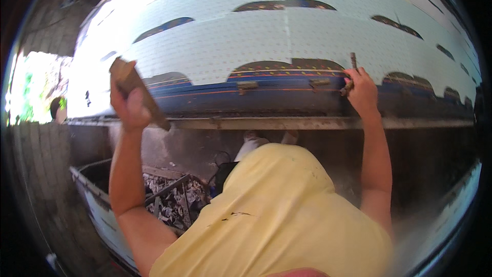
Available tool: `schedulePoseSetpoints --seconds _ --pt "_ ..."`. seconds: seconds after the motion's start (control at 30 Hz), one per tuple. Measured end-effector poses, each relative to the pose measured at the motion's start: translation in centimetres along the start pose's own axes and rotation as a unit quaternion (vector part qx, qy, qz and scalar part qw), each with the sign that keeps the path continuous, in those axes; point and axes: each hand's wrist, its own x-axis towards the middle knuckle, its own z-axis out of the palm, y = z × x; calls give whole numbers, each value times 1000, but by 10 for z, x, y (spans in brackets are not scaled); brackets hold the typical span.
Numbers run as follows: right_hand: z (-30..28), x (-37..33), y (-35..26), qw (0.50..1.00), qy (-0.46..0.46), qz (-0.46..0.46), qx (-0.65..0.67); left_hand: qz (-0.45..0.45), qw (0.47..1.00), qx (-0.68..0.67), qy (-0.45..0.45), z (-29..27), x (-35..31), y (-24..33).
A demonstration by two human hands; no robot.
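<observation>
While the left hand [130, 105] grips a wooden block [138, 92] (brown, oblong), the right hand [363, 92] pinches a thin punch [352, 72].

Craft workshop, white perforated sheets [246, 46] over patterned cloth [277, 90], debris bin [97, 200]

Strong daylight glare from upper left washes out the white sheet [287, 36]. Lower areas shadowed. Heavy fisheye bending and soft blur at the rim.

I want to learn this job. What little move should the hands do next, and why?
Probably swing the wooden block in the left hand onto the thin tool that the right hand holds against the white sheet's cut edge; the block is raised, apart from it.
</observation>
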Motion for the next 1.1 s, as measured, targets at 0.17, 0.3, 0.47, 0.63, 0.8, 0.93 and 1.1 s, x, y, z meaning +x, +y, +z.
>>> schedulePoseSetpoints --seconds 0.17,0.3,0.47,0.63,0.8,0.93,1.1 --pt "14 8 -14 984 82 -114 -109 169 966 195 -22 24 8 44" --pt "17 -7 -41 974 64 -207 -61 142 972 188 10 43 15 52" --pt "18 -13 -57 982 2 -190 -9 31 992 116 41 51 18 39" --pt "14 -8 -65 988 -18 -151 -32 41 995 91 -4 41 20 26" --pt "10 -13 -84 993 54 -103 -10 17 985 152 -82 35 27 22" --pt "7 -30 -98 973 134 40 184 4 969 177 -170 45 31 17" --pt "-11 -66 -100 899 164 214 345 31 955 160 -247 76 31 5"
